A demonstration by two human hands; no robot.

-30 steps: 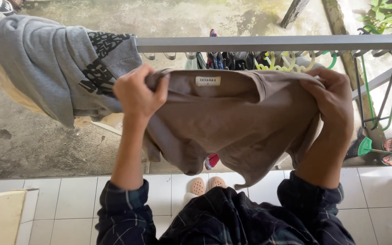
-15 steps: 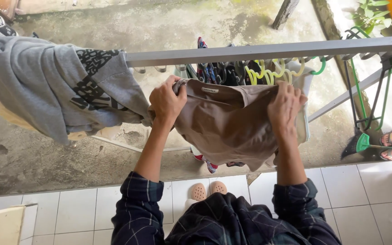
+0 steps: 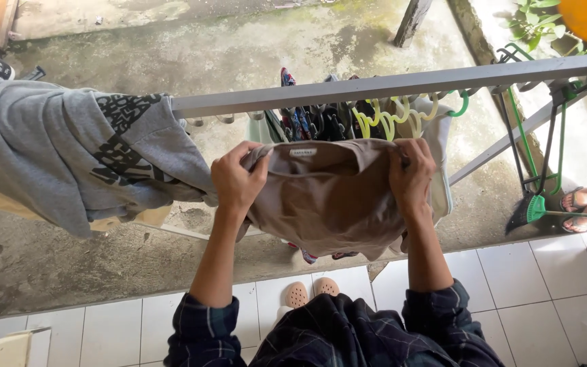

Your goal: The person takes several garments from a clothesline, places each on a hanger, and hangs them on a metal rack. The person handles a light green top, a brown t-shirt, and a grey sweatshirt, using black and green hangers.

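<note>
Grey sweatshirt with a dark printed patch hangs over the rail, just left of my grip. My left hand and right hand are both clamped on the brown shirt, collar pulled taut between them so it hangs open below the rail. Small white rectangular label sits mid-collar. Plastic hangers bunch just beyond my right hand.

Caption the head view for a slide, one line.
Both hands, left hand and right hand, hold a brown shirt by its collar below a grey rail, beside a draped grey sweatshirt.
</note>
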